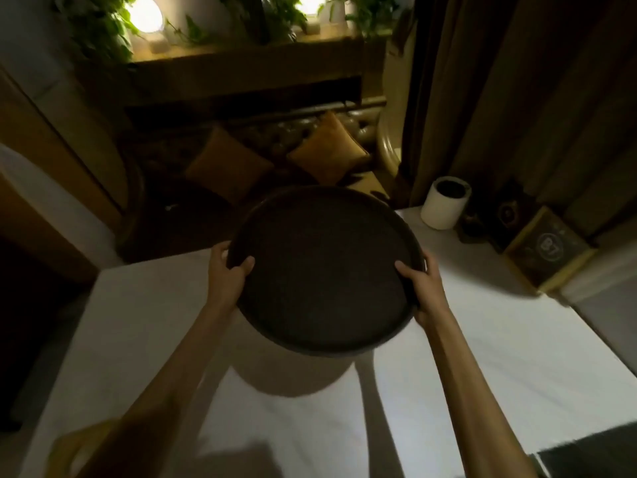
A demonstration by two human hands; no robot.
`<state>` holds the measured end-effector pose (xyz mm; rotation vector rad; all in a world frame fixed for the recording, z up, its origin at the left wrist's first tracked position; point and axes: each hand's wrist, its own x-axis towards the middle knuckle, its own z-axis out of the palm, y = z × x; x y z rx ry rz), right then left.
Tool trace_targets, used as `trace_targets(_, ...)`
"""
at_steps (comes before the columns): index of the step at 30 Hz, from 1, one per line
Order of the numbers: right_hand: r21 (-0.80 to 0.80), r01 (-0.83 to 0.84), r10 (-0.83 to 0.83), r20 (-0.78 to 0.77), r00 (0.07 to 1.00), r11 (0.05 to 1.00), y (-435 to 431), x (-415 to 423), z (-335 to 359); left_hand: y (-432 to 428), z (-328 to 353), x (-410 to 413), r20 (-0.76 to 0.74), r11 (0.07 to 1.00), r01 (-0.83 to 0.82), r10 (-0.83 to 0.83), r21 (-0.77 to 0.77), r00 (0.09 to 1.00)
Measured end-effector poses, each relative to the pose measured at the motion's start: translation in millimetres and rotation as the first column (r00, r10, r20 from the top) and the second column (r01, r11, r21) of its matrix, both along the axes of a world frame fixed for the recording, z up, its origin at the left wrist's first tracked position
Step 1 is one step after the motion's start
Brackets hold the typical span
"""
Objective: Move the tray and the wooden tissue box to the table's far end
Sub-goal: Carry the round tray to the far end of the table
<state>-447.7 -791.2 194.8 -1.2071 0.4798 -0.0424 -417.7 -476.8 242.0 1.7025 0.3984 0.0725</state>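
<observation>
Both hands hold the big round dark tray [324, 270] up in the air above the white table [482, 339]; the left hand [231, 270] pinches its left rim, thumb on top; the right hand [424, 288] pinches its right rim; beyond the right hand stand a white paper roll [446, 203] and a dark wooden-framed box [548, 248].

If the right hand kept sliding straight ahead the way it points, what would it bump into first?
Probably nothing on the table. The right hand, gripping the round tray, points toward the table's far edge, left of the white cup. Beyond lies a cushioned sofa; depth is unclear.
</observation>
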Motion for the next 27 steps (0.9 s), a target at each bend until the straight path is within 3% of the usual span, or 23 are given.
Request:
trace_targets(8,-0.262,0.163,-0.188,-0.073,0.979,0.951,-177.2,-20.4,-33.7,-198.6,-42.0,7.9,-0.119,0.995,0.092,-0.087,0.033,0.989)
trace_targets(13,-0.402,0.255,-0.325,-0.116,0.939,0.880,-244.3,-27.5,-94.7,-275.5,-102.9,37.6,-0.135,0.983,0.173,-0.164,0.057,0.977)
trace_targets(17,-0.618,0.274,-0.462,-0.165,0.872,0.737,-280.7,-17.6,-172.5,-314.9,-194.4,79.1,-0.006,0.918,0.350,-0.355,0.189,0.935)
trace_targets(21,-0.817,0.158,-0.525,-0.196,0.828,0.555,-305.8,1.9,-245.9,-336.9,-317.8,129.4,-0.043,0.882,0.348,-0.353,0.319,0.935)
trace_targets(24,-0.883,0.093,-0.516,-0.180,0.838,0.459,-321.2,19.3,-286.8,-369.0,-328.6,141.9,-0.067,0.863,0.320,-0.320,0.390,0.945)
trace_targets(27,-0.919,0.061,-0.515,-0.162,0.842,0.390,-332.8,37.1,-310.6,-387.5,-352.8,155.9,0.028,0.833,0.260,-0.312,0.489,0.950)
